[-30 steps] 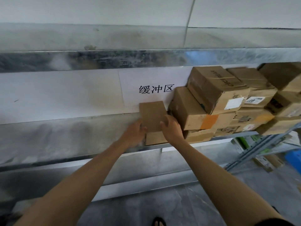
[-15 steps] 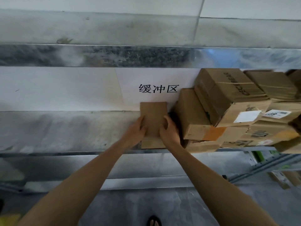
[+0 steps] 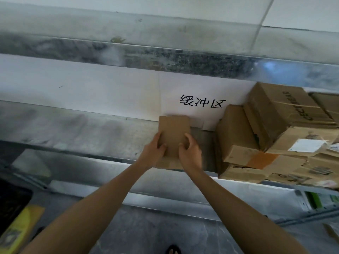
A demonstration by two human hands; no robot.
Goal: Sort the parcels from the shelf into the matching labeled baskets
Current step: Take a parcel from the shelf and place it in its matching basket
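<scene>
A small plain cardboard parcel (image 3: 173, 133) stands on the metal shelf (image 3: 77, 136), just below a white paper sign with black characters (image 3: 201, 103). My left hand (image 3: 153, 153) grips its left side and my right hand (image 3: 189, 153) grips its right side, fingers curled over the top face. A gap separates it from the stack of larger cardboard parcels (image 3: 275, 136) piled on the shelf to the right. The parcel's lower front is partly hidden by my hands.
The shelf's front rail (image 3: 183, 198) runs across below my forearms. A yellow object (image 3: 20, 228) and a dark basket edge (image 3: 11, 204) sit at the lower left. Green-printed boxes (image 3: 319, 200) lie under the shelf at right. A foot (image 3: 173, 249) shows on the grey floor.
The small parcel has come away leftward from the stack, with both hands closing further round it. The view has swung left, pushing the stack toward the right edge.
</scene>
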